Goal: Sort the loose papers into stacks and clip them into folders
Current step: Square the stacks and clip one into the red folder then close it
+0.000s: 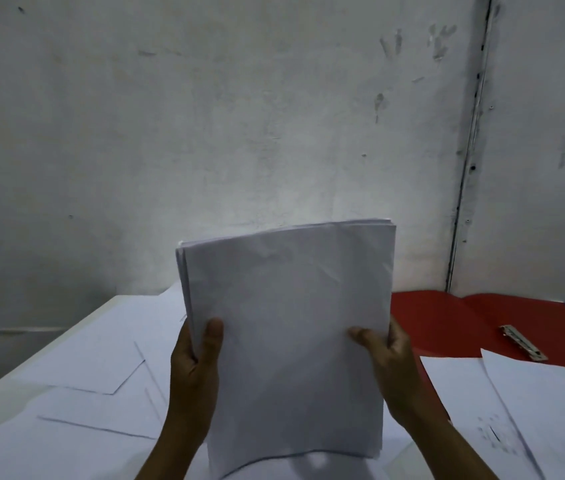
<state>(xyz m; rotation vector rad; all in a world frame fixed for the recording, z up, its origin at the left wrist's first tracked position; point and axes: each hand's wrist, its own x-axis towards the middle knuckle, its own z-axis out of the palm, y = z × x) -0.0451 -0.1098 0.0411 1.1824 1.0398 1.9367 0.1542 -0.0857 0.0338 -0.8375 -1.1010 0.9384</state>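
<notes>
Paper stack [288, 334]: upright, side edges gripped by left hand [194, 368] and right hand [388, 362]. Open red folder [447, 323]: right of hands, metal clip [523, 342] exposed.

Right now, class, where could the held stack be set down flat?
Best is the open red folder, bare between the stack of papers and its metal clip. Loose sheets crowd the left; more sheets crowd the right.

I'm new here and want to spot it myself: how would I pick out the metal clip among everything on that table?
Start at the open red folder lying flat on the table's far right side, past the paper stack both hands hold upright. The metal clip sits on the folder's right half, just above the loose white sheets. It is the only shiny, silvery strip there; everything around it is paper or red card.
</notes>
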